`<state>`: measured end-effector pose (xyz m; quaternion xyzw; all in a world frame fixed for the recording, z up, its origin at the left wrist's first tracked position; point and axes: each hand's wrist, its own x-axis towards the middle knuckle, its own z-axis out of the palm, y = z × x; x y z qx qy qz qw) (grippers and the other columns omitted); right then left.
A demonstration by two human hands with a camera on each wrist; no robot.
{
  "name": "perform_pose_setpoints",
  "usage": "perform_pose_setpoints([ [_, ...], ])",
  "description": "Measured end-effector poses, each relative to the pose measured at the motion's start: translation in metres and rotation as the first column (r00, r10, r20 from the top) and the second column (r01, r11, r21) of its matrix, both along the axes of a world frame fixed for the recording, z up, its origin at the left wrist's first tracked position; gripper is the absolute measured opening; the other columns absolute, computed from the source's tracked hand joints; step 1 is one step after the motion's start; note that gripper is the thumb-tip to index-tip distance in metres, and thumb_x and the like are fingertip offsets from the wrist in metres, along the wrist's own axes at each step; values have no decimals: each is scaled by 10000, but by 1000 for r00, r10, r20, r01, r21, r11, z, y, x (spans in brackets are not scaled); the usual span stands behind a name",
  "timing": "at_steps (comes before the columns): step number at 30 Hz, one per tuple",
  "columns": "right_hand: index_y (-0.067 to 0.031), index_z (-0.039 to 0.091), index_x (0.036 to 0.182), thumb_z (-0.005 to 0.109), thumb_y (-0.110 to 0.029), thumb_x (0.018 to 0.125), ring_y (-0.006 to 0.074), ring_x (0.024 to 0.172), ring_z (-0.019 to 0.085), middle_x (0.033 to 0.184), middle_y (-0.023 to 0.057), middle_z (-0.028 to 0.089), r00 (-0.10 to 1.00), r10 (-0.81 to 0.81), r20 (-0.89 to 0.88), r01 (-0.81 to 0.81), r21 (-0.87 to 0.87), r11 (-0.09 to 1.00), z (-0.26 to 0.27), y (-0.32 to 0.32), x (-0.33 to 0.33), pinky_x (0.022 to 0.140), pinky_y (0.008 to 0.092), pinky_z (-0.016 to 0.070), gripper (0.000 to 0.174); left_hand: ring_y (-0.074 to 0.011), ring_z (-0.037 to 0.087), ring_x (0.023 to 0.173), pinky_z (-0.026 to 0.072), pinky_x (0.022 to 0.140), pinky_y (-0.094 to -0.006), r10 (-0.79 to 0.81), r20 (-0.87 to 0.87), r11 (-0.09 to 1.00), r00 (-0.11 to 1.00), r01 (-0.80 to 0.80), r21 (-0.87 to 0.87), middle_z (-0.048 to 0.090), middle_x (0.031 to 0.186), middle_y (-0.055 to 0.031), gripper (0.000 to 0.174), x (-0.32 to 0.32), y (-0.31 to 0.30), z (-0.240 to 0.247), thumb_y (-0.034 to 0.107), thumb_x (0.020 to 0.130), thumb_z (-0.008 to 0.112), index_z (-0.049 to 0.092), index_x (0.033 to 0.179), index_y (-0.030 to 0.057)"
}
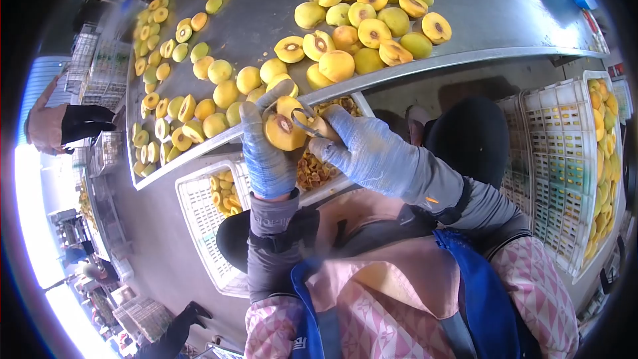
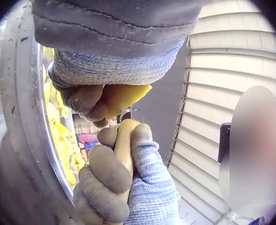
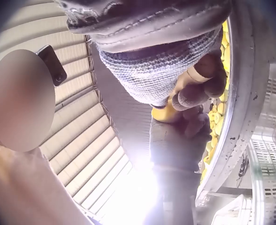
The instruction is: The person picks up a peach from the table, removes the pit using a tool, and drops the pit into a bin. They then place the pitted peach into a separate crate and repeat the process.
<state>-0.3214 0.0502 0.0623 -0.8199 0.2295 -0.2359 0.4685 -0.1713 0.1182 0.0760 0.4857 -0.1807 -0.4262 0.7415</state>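
Observation:
My gloved left hand point(image 1: 264, 163) holds a cut yellow peach point(image 1: 282, 135) just past the front edge of the metal table, with a brown centre showing on its cut face. In the left wrist view the peach point(image 2: 126, 98) shows as a yellow wedge under the glove. My gloved right hand point(image 1: 382, 154) grips a pitting knife by its pale wooden handle point(image 2: 126, 145), fingers curled round it and thumb along its side. The knife's curved metal loop point(image 1: 302, 121) is right at the peach's cut face. The left palm is hidden behind the fruit.
Many peach halves point(image 1: 373, 33) lie on the metal table point(image 1: 478, 20). Below its edge, a tray holds brown pit scraps point(image 1: 316, 171). A white crate point(image 1: 193, 196) with peach pieces stands at left, and a filled crate point(image 1: 558, 159) at right. Another person point(image 1: 50, 126) is at far left.

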Motion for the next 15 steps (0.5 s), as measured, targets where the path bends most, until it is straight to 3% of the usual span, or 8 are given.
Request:
perform_pose_setpoints([
  [3, -40, 480, 1257, 626, -384, 939, 399, 639, 652, 716, 202, 644, 995, -9, 99, 17, -73, 997, -6, 3, 3, 571, 468, 530, 490, -196, 632, 935, 544, 844, -329, 6, 118, 1000, 993, -6, 0, 639, 1045, -149, 691, -1, 0, -5, 552, 1000, 451, 552, 1235, -89],
  [5, -39, 493, 1231, 627, -384, 938, 399, 639, 652, 715, 201, 644, 995, -43, 87, 49, -69, 996, -4, 6, 4, 567, 464, 528, 472, -211, 588, 1057, 463, 984, -347, -6, 218, 997, 976, -11, 80, 608, 1143, -125, 716, -4, 1, -8, 605, 1000, 378, 566, 1231, -46],
  [9, -34, 532, 1138, 630, -385, 935, 392, 634, 651, 705, 198, 639, 992, -110, 66, 113, -55, 992, -3, 14, 4, 552, 455, 521, 417, -206, 585, 1057, 456, 981, -335, -12, 253, 995, 967, -14, 100, 611, 1129, -126, 722, -11, 1, -6, 608, 1003, 366, 577, 1221, -46],
  [11, -35, 539, 1113, 631, -385, 934, 388, 628, 650, 700, 193, 635, 993, -113, 43, 116, -80, 990, -3, 15, 2, 552, 454, 522, 404, -191, 624, 970, 511, 895, -328, 24, 249, 994, 968, -50, 99, 643, 1059, -137, 700, -16, -1, -2, 574, 1011, 388, 595, 1180, -73],
  [15, -38, 546, 1083, 634, -380, 931, 378, 609, 647, 684, 181, 628, 998, -64, -5, 63, -88, 994, 3, 13, -2, 545, 446, 524, 384, -186, 625, 974, 512, 896, -326, 8, 279, 995, 960, -36, 97, 649, 1053, -123, 654, -11, 1, -8, 540, 1020, 396, 601, 1170, -62],
])
